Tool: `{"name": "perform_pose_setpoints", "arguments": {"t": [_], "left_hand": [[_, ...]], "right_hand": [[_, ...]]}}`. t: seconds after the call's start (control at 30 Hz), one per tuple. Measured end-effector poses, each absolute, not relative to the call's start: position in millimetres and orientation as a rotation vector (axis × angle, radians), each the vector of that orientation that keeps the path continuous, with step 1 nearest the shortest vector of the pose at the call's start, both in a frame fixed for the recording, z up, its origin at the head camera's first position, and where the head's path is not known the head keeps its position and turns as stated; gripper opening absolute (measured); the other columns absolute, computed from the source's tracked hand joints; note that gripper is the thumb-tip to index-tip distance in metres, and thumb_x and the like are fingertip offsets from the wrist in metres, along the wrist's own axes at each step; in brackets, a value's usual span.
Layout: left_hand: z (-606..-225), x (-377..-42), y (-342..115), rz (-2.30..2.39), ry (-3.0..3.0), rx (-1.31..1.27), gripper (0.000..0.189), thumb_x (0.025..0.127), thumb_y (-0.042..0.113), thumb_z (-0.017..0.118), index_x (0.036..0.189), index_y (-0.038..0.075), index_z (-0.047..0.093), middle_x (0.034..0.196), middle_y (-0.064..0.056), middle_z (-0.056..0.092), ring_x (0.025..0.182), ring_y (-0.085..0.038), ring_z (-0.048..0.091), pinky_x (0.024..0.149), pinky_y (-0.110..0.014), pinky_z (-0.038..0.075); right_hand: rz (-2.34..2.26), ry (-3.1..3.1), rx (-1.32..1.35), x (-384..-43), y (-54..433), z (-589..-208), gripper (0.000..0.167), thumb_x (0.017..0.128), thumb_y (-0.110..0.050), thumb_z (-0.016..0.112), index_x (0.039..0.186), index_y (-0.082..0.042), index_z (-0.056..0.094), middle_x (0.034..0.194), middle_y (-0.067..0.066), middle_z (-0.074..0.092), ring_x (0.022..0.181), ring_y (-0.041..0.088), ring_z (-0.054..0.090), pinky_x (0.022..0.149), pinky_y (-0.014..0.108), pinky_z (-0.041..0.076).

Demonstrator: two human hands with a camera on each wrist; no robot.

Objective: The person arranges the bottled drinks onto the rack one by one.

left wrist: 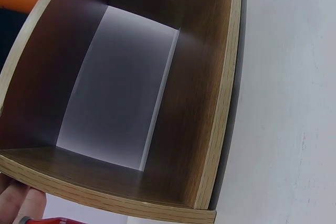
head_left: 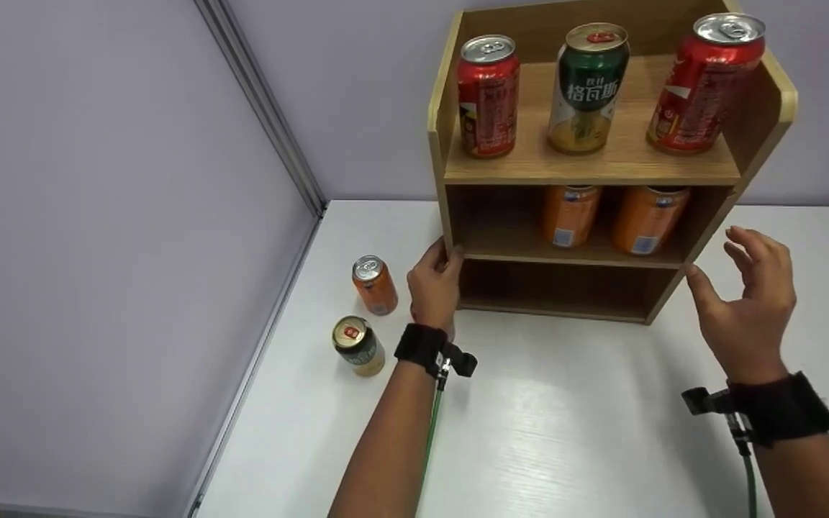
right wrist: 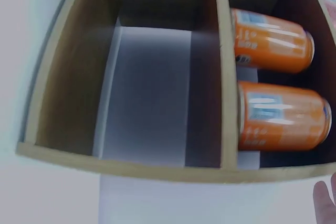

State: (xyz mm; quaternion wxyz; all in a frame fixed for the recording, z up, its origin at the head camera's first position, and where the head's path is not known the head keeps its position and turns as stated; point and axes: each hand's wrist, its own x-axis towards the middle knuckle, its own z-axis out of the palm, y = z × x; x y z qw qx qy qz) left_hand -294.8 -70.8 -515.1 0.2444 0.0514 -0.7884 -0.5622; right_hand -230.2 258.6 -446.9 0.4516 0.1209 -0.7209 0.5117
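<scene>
A small wooden shelf unit (head_left: 591, 176) stands against the back wall. At its left side my left hand (head_left: 435, 286) grips the side panel, thumb at the front edge and fingers outside. By the left-hand fingers (left wrist: 29, 203), a red object with a silvery rim (left wrist: 55, 221) is mostly cut off by the frame. On the right, my right hand (head_left: 749, 306) is spread beside the shelf, its thumb tip right at the front edge. Two orange cans (head_left: 571, 216) (right wrist: 283, 116) stand in the middle compartment. The bottom compartment (right wrist: 149, 93) holds nothing.
The top shelf bears a red can (head_left: 488, 97), a green-and-gold can (head_left: 589, 90) and another red can (head_left: 706, 86). Left of the unit, an orange can (head_left: 376, 288) and a green-and-gold can (head_left: 359, 349) stand on the white table (head_left: 529, 424). A grey partition (head_left: 112, 252) rises at the left.
</scene>
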Motion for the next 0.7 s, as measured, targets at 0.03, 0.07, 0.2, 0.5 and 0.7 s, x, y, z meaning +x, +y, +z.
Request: {"name": "perform_pose_setpoints", "arguments": {"t": [0.03,0.07,0.2,0.5,0.7], "left_hand": [[-514.7,-295.3,-70.7,-1.534,-2.152,0.137,0.037,0.095,0.038,0.063,0.125,0.018,0.068,0.114,0.003,0.069,0.101,-0.007,0.063,0.082,-0.028,0.052],[-514.5,-295.4,-70.6,-1.535,-2.151,0.135,0.036,0.095,0.038,0.062,0.125,0.018,0.068,0.114,0.003,0.069,0.102,-0.007,0.063,0.082,-0.028,0.052],[-514.6,-294.9,-69.5,-1.579,-2.142,0.164,0.039,0.094,0.041,0.063,0.126,0.020,0.067,0.115,0.004,0.068,0.103,-0.006,0.063,0.083,-0.027,0.051],[-515.2,-295.2,-69.1,-1.614,-2.120,0.180,0.038,0.094,0.042,0.063,0.126,0.022,0.067,0.113,0.007,0.068,0.102,-0.005,0.063,0.082,-0.028,0.052],[-516.3,-296.0,-69.3,-1.623,-2.101,0.155,0.035,0.093,0.040,0.064,0.123,0.023,0.068,0.109,0.008,0.069,0.098,-0.005,0.064,0.080,-0.027,0.052]], "right_hand": [[1.277,-1.782,0.290,-228.7,259.6,-447.8,0.056,0.068,0.025,0.067,0.122,0.010,0.058,0.118,0.015,0.057,0.114,0.028,0.051,0.098,0.037,0.044],[1.288,-1.782,0.282,-227.0,260.2,-448.6,0.058,0.068,0.026,0.067,0.123,0.010,0.057,0.119,0.014,0.056,0.114,0.028,0.051,0.098,0.037,0.044],[1.304,-1.811,0.227,-226.9,268.0,-458.8,0.065,0.070,0.024,0.067,0.130,0.003,0.054,0.120,0.005,0.056,0.115,0.026,0.051,0.098,0.036,0.044],[1.446,-1.838,0.035,-241.2,284.0,-490.6,0.060,0.081,0.014,0.066,0.136,-0.004,0.049,0.123,0.011,0.053,0.117,0.024,0.051,0.098,0.032,0.044],[1.687,-1.768,-0.045,-248.2,278.6,-513.6,0.052,0.093,0.001,0.059,0.142,-0.007,0.042,0.135,0.011,0.047,0.124,0.026,0.047,0.100,0.030,0.040]]}}
